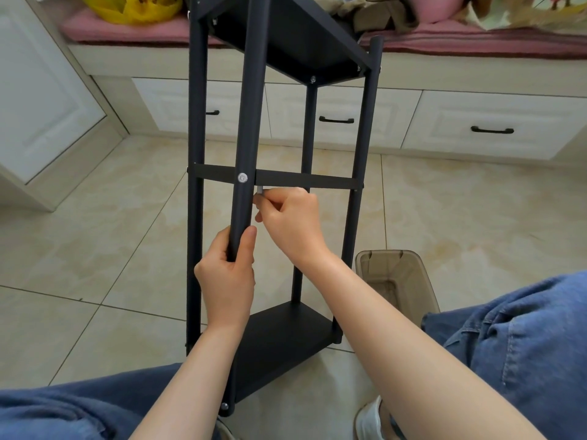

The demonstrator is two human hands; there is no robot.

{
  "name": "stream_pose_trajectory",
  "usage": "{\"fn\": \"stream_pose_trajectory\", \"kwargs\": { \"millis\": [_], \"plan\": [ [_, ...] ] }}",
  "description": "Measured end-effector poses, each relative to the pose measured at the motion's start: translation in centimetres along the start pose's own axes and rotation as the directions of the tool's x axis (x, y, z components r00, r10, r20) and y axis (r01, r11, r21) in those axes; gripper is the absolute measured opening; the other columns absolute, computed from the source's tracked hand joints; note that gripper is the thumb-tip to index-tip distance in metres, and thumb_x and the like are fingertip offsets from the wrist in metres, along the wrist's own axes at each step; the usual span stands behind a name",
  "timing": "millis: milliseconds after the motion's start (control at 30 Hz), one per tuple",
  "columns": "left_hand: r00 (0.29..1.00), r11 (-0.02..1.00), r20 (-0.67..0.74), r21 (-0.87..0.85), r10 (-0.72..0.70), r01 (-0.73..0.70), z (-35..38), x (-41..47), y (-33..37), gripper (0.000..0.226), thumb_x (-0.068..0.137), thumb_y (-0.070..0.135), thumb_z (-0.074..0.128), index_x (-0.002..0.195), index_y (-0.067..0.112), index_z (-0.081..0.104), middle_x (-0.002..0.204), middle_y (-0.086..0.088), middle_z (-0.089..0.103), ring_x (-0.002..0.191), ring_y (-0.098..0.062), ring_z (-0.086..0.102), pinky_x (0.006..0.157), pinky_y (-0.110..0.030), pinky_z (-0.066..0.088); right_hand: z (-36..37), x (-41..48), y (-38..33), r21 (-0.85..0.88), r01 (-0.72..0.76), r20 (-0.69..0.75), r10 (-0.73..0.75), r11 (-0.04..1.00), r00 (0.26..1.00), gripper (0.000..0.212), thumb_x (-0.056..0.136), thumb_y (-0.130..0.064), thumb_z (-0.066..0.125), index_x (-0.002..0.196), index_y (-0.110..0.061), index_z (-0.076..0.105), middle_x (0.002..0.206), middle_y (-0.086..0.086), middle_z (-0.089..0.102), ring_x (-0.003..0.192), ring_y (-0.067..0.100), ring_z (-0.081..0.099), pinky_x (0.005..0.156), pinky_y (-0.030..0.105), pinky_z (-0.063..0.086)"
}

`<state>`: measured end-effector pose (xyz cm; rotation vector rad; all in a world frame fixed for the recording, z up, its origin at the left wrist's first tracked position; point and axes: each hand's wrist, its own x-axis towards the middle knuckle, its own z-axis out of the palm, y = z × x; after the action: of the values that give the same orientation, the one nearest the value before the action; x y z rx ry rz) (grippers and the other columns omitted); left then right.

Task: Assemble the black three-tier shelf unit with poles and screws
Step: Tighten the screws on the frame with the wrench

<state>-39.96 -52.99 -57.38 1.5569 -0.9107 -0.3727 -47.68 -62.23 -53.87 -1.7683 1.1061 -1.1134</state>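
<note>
1. At the far left a white panelled cabinet door (47,90) meets the beige tiled floor (111,233). Above it a yellow bag (133,7) lies on a pink bench cushion (127,30).
2. The black shelf unit (286,338) stands on the floor between the person's knees, mid-frame. It is three flat matt boards joined by round poles. The middle board (301,181) shows edge-on and the top board is seen from beneath.
3. The left hand (227,271) grips the nearest pole (251,106), with fingers and thumb wrapped round it below the middle board.
4. A silver screw (242,177) sits in that pole at the middle board's level.
5. The right hand (289,220), just right of the pole, pinches a small silver metal piece (259,189) in curled fingers. I cannot tell what the piece is.
6. Further right a clear plastic bin (397,281) stands on the tiles near the unit. White drawers (476,122) with black handles line the bench, and blue jeans (524,344) fill the corner.
</note>
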Motion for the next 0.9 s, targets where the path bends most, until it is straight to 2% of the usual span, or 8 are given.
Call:
{"fn": "stream_pose_trajectory", "kwargs": {
  "millis": [100, 267, 433, 533, 633, 733, 800, 900],
  "plan": [
    [1.000, 1.000, -0.007, 0.009, 0.006, -0.006, -0.1, 0.0, 0.0, 0.033, 0.087, 0.064, 0.055, 0.082, 0.032, 0.062, 0.059, 0.009, 0.055, 0.050, -0.014, 0.053, 0.048, -0.031, 0.046, 0.5, -0.1, 0.4, 0.031, 0.008, -0.026, -0.007, 0.999, 1.000, 0.023, 0.096, -0.011, 0.062, 0.082, -0.002, 0.078, 0.072, 0.003, 0.073, 0.059, -0.001, 0.059, 0.064, 0.006, 0.043],
    [1.000, 1.000, -0.018, 0.022, 0.004, -0.004, -0.2, -0.1, 0.0, 0.033, 0.088, 0.064, 0.054, 0.081, 0.033, 0.063, 0.060, 0.005, 0.056, 0.052, -0.019, 0.054, 0.047, -0.036, 0.047, 2.2, 0.0, 0.7, 0.149, -0.020, -0.081, 0.032, 0.989, 0.996, 0.018, 0.096, -0.012, 0.063, 0.093, -0.003, 0.078, 0.081, 0.003, 0.076, 0.073, 0.014, 0.070, 0.076, 0.020, 0.057],
    [1.000, 1.000, -0.020, 0.019, -0.004, 0.004, -0.4, 0.0, 0.0, 0.033, 0.088, 0.063, 0.055, 0.081, 0.032, 0.064, 0.060, 0.004, 0.056, 0.053, -0.023, 0.053, 0.048, -0.039, 0.046, 3.3, 0.3, 1.1, 0.168, 0.006, -0.142, 0.018, 0.986, 0.990, 0.018, 0.096, -0.012, 0.064, 0.088, -0.003, 0.077, 0.069, 0.001, 0.071, 0.064, 0.014, 0.065, 0.067, 0.019, 0.054],
    [1.000, 1.000, -0.024, 0.028, 0.005, -0.004, -0.4, 0.1, 0.0, 0.034, 0.089, 0.062, 0.054, 0.082, 0.030, 0.064, 0.061, 0.001, 0.056, 0.054, -0.027, 0.053, 0.049, -0.042, 0.047, 3.5, 0.4, 1.2, 0.173, 0.026, -0.161, 0.002, 0.985, 0.987, 0.019, 0.095, -0.010, 0.064, 0.084, -0.002, 0.076, 0.061, -0.010, 0.061, 0.058, 0.002, 0.057, 0.061, 0.007, 0.044],
    [1.000, 1.000, -0.024, 0.027, -0.001, 0.002, -0.4, 0.1, -0.1, 0.035, 0.089, 0.062, 0.054, 0.083, 0.029, 0.065, 0.061, 0.002, 0.056, 0.054, -0.027, 0.053, 0.050, -0.041, 0.047, 3.7, 0.4, 1.2, 0.188, 0.015, -0.160, 0.015, 0.982, 0.987, 0.018, 0.095, -0.011, 0.064, 0.086, -0.002, 0.076, 0.064, -0.017, 0.059, 0.059, -0.004, 0.057, 0.063, 0.005, 0.043],
    [1.000, 1.000, -0.020, 0.031, 0.002, -0.002, -0.4, 0.2, -0.2, 0.038, 0.089, 0.062, 0.054, 0.084, 0.026, 0.066, 0.062, 0.003, 0.056, 0.054, -0.026, 0.053, 0.049, -0.041, 0.047, 3.7, 0.1, 1.2, 0.202, 0.004, -0.128, 0.022, 0.979, 0.992, 0.018, 0.096, -0.013, 0.062, 0.088, -0.004, 0.075, 0.068, -0.012, 0.064, 0.065, -0.001, 0.060, 0.065, 0.008, 0.047],
    [1.000, 0.999, -0.020, 0.032, 0.005, -0.004, -0.4, 0.2, -0.1, 0.038, 0.089, 0.063, 0.053, 0.084, 0.028, 0.065, 0.062, 0.004, 0.057, 0.053, -0.024, 0.054, 0.049, -0.038, 0.047, 3.5, -0.1, 1.3, 0.200, -0.008, -0.105, 0.029, 0.980, 0.994, 0.018, 0.097, -0.014, 0.061, 0.090, -0.005, 0.075, 0.073, -0.003, 0.069, 0.070, 0.009, 0.063, 0.068, 0.017, 0.053],
    [1.000, 0.999, -0.019, 0.031, 0.005, -0.005, -0.3, 0.1, 0.0, 0.038, 0.088, 0.064, 0.052, 0.083, 0.028, 0.065, 0.062, 0.004, 0.057, 0.053, -0.023, 0.053, 0.048, -0.037, 0.046, 2.9, -0.5, 1.6, 0.174, -0.036, -0.087, 0.052, 0.984, 0.995, 0.018, 0.098, -0.016, 0.060, 0.093, -0.009, 0.076, 0.074, -0.006, 0.067, 0.070, 0.011, 0.061, 0.067, 0.019, 0.051]
  ]
}}
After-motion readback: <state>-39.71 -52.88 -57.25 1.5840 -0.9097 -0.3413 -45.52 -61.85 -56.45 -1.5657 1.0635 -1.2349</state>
